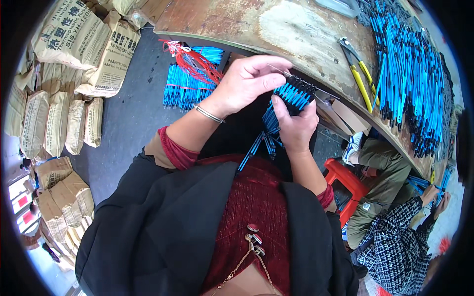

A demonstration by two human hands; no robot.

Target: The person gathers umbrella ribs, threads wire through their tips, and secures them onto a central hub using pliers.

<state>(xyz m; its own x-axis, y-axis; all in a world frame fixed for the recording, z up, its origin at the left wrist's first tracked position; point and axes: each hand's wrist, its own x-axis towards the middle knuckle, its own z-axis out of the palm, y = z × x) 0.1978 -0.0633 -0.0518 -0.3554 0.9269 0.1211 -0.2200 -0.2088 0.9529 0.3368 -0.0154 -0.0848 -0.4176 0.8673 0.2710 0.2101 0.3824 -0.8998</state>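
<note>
My right hand is closed around a bundle of thin blue sticks with black ends, held upright just off the table's front edge. A thin metal wire runs along the row of black ends and sticks out to the right. My left hand is at the bundle's upper left, its thumb and forefinger apart. The thumb tip is close to the black ends, and the wire's other end shows between these fingers. More loose blue sticks hang below the bundle, over my lap.
On the wooden table lie yellow-handled pliers and a large pile of blue sticks. Red strings lie over bundled blue sticks at left. Paper sacks stand far left. A co-worker sits right, by a red stool.
</note>
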